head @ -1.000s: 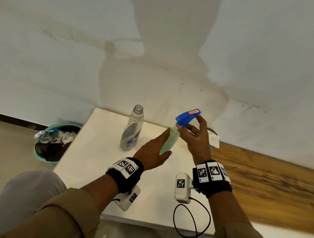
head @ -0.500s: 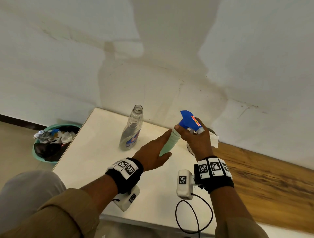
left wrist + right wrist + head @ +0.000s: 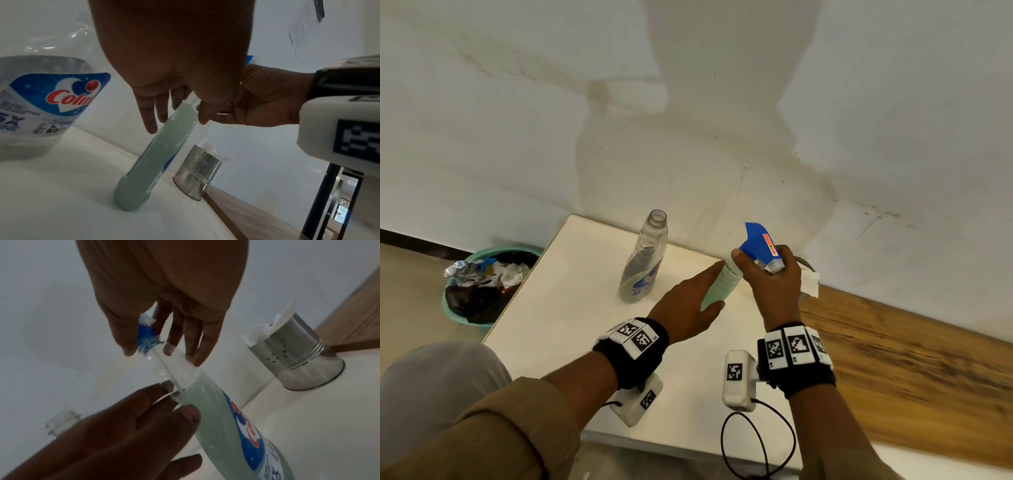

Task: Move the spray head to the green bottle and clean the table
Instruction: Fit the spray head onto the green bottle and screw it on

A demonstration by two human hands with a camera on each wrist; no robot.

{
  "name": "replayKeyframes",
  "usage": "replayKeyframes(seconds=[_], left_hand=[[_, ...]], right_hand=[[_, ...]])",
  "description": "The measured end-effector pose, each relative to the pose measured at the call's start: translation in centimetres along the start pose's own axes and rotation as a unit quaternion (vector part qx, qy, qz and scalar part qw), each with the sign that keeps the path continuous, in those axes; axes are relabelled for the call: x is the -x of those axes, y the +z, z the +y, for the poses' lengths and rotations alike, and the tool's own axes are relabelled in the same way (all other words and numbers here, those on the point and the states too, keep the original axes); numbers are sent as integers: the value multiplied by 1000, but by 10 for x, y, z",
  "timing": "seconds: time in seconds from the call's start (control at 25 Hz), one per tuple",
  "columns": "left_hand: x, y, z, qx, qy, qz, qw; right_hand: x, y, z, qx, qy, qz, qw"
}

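The green bottle (image 3: 717, 289) stands on the white table (image 3: 571, 308), leaning a little. My left hand (image 3: 698, 294) holds its upper body, thumb on the near side (image 3: 191, 417) and fingers behind. The blue spray head (image 3: 758, 245) sits on the bottle's neck, its collar (image 3: 147, 342) at the mouth and its dip tube (image 3: 170, 374) reaching into the green liquid. My right hand (image 3: 767, 277) grips the spray head from above, fingertips (image 3: 169, 348) around the collar. In the left wrist view the green bottle (image 3: 156, 155) stands on its base below my left hand (image 3: 162, 113).
An open clear bottle (image 3: 645, 263) without a cap stands to the left. Behind my right hand is a steel holder (image 3: 195, 172) with white tissue (image 3: 810, 281). A wooden surface (image 3: 911, 370) adjoins the table on the right. On the floor at the left stands a full green waste bin (image 3: 482, 284).
My right hand has turned the spray head on the green bottle's neck; its nozzle swung from pointing right to pointing away. The left hand and bottle stayed in place.
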State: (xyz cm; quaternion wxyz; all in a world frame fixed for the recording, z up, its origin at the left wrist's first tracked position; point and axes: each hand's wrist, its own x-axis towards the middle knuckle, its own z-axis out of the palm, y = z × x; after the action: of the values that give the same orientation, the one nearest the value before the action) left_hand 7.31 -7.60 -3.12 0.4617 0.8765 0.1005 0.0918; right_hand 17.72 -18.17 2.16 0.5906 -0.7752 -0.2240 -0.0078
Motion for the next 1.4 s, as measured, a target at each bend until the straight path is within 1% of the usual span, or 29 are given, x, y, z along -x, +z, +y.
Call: replayKeyframes(seconds=[0.08, 0.12, 0.24, 0.28, 0.36, 0.48, 0.56, 0.64, 0.76, 0.8, 0.88, 0.96, 1.04, 1.12, 1.16, 1.24, 1.32, 1.4], left_hand=[[1, 0, 1, 1, -1, 0, 1000], [1, 1, 0, 2, -2, 2, 1000], [0, 2, -3, 4, -10, 5, 1000], [0, 3, -2, 5, -11, 5, 1000], [1, 3, 1, 12, -17, 4, 1000], [1, 3, 3, 35, -16, 18, 999], [2, 3, 4, 29, -11, 25, 999], [2, 5, 4, 22, -10, 27, 999], [-1, 7, 0, 25, -18, 34, 999], [-2, 9, -2, 31, -16, 36, 999], [-2, 10, -4, 35, -11, 37, 999], [-1, 8, -1, 33, -14, 38, 999], [1, 6, 4, 28, -16, 31, 999], [2, 5, 7, 24, -18, 19, 999], [1, 5, 7, 24, -18, 17, 999], [0, 5, 4, 23, -15, 17, 999], [0, 6, 3, 22, -8, 20, 1000], [1, 4, 6, 22, -12, 24, 999]], right_hand=[[7, 5, -2, 8, -8, 26, 1000], [10, 6, -1, 5, -14, 21, 1000], [13, 2, 2, -9, -28, -32, 999], [13, 0, 2, -3, -32, -38, 999], [13, -1, 1, 13, -35, -21, 999], [14, 4, -3, 42, -43, 39, 997], [15, 8, -6, 46, -21, 69, 996], [17, 9, -7, 40, -15, 62, 997], [19, 4, -3, 35, -43, 3, 998], [19, 3, -1, 43, -45, -2, 998], [18, 2, 1, 58, -44, 14, 997], [18, 5, 0, 72, -38, 50, 995], [20, 9, -2, 70, -26, 89, 993], [21, 11, -4, 57, -32, 111, 992], [21, 10, -3, 51, -40, 108, 992], [22, 9, -2, 38, -55, 82, 994], [23, 7, -1, 48, -71, 62, 994], [23, 7, 0, 75, -64, 75, 992]])
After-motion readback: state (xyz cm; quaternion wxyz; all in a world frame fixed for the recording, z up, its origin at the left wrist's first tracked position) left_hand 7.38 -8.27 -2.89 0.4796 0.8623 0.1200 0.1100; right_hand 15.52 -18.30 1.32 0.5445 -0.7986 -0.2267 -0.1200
